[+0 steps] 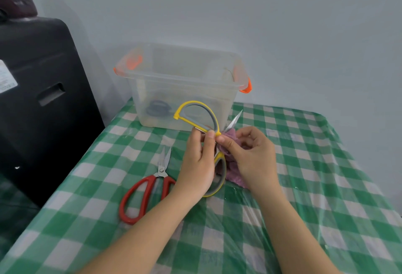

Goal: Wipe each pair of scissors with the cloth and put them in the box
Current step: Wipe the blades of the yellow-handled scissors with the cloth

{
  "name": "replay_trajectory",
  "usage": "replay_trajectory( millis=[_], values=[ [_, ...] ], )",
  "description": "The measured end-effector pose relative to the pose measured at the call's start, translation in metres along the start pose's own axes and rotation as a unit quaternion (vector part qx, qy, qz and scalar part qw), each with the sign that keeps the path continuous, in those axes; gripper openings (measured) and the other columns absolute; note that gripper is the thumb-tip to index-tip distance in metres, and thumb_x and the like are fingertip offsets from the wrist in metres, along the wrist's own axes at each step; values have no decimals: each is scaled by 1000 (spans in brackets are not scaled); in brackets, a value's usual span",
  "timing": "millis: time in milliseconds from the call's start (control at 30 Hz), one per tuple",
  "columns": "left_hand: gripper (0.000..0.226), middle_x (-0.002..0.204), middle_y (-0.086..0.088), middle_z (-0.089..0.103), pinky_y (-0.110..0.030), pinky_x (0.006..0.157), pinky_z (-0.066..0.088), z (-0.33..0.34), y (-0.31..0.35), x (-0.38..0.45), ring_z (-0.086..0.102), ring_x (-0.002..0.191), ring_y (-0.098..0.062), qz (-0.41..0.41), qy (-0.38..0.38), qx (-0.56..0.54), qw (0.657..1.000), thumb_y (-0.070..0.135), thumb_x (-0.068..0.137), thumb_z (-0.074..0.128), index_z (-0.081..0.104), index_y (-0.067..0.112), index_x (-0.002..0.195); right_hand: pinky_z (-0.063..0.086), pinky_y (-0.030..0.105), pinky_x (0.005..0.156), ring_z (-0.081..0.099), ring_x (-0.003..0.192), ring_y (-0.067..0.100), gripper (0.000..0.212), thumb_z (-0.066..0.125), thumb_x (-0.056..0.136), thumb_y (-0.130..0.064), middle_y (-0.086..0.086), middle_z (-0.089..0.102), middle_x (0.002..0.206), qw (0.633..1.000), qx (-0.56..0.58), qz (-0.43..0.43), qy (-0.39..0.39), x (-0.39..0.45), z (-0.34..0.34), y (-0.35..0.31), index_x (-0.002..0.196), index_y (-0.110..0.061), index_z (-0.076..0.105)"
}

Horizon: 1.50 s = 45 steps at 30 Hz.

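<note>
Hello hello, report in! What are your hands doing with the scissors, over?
Left hand holds yellow-and-grey scissors, blades open. Right hand pinches purple cloth on them. Red-handled scissors wait on table. Clear plastic box unblocked. Over.

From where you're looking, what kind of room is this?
Probably a home, at a small table against a plain wall: a green checked tablecloth under clear plastic, a clear storage box with orange latches, and a black suitcase alongside.

Single head-worn view, forward and down, close over the table (pixel 304 186).
</note>
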<state>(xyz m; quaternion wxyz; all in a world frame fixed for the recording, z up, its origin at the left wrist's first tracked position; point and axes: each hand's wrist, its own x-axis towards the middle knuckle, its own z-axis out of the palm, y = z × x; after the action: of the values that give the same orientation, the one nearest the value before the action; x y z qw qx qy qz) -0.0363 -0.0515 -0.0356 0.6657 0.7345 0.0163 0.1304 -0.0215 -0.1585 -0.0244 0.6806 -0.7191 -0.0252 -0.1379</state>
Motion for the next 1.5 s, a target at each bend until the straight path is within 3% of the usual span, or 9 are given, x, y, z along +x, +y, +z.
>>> replay_trajectory(
  millis=[167,400,567,733,833,967,1200,1367,1500],
  values=[
    [21,92,6,57,-53,86,52,-1,0,0,60,94,-17,-15,-10,-12,1000,42,101,37,48,44,83,44,23,49,58,53,12,34,83,74,-23,4,69,65,999,-26,-19,-12,-2,-1,1,85,-20,50],
    [22,82,-5,49,-19,40,39,-6,3,5,47,52,3,-68,4,-62,996,37,103,37,44,19,93,57,47,74,67,70,20,17,65,90,-7,2,71,75,993,-36,-71,-85,-2,-2,8,89,-23,59],
    [24,74,1,50,-22,45,42,-5,8,3,47,53,-1,-64,2,-49,997,38,103,36,43,18,90,50,21,61,60,62,10,23,65,88,2,6,68,71,994,17,-82,-67,-4,1,1,79,-19,63],
    [18,90,3,55,-54,85,51,-4,2,2,56,87,-14,-14,2,12,1000,40,102,36,45,33,87,50,14,64,66,67,3,24,70,82,8,-6,70,73,995,33,-70,-60,-5,7,2,81,-15,59],
    [18,90,3,52,-52,86,50,-2,2,0,54,91,-22,6,-3,14,1000,39,102,37,45,40,86,49,14,66,66,70,4,31,76,79,1,3,68,80,997,-3,-71,-16,-4,5,2,85,-18,52],
    [16,101,-2,57,-12,76,39,-2,3,-3,55,95,-14,36,-4,38,999,36,101,36,44,35,88,52,27,60,65,65,18,27,75,81,-5,12,69,78,999,37,-29,9,-2,4,2,84,-18,51],
    [16,80,15,53,-53,87,52,-2,4,-1,58,86,-12,-12,-7,-21,1000,42,101,37,47,38,88,43,21,48,51,49,11,16,64,92,-8,2,63,60,997,69,-24,3,-4,3,1,83,-14,53],
    [18,80,12,54,-56,88,50,-3,5,1,57,80,-6,-26,4,-23,999,39,102,36,46,34,87,48,12,63,64,65,1,24,69,84,5,-2,67,75,997,30,-53,-45,-4,4,0,85,-14,54],
    [17,88,7,55,-52,84,52,-1,4,-1,57,87,-15,-3,-4,-11,1000,38,102,35,45,35,89,46,10,52,63,59,-3,27,74,80,2,0,66,75,999,22,-40,-13,-4,5,-1,82,-15,54]
  ],
)
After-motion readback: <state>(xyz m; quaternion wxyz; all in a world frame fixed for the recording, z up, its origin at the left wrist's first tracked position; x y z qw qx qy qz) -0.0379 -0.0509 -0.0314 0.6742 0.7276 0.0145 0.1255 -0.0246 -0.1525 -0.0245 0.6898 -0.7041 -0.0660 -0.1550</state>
